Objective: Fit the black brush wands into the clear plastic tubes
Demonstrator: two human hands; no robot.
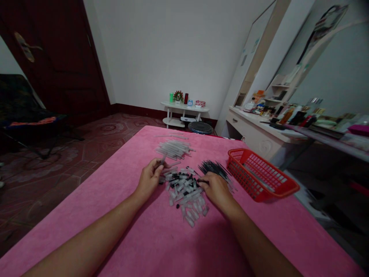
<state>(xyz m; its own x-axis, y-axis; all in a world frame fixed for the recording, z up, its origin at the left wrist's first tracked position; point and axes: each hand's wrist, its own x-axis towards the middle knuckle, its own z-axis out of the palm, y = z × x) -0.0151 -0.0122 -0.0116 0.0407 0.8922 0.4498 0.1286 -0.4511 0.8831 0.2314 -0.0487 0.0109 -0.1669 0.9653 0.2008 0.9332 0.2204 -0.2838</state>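
My left hand (150, 175) is closed around a clear greyish pen barrel (163, 158), whose upper end sticks up past the fingers. Beyond it lies a heap of similar pen barrels (175, 149). Between my hands spreads a pile of frosted pen caps (187, 188) mixed with small black plugs (190, 177). My right hand (215, 186) pinches at the right edge of this pile; something small and dark shows at its fingertips, too blurred to name. Just behind that hand lies a bundle of thin dark pen refills (215, 168), partly hidden by it.
A red plastic basket (259, 175) with a few long pale pieces inside stands right of the refills. Everything rests on a pink cloth-covered table (129, 231). A dressing table (259, 127) with bottles is at right, a stool (201, 127) and low white shelf (184, 104) beyond.
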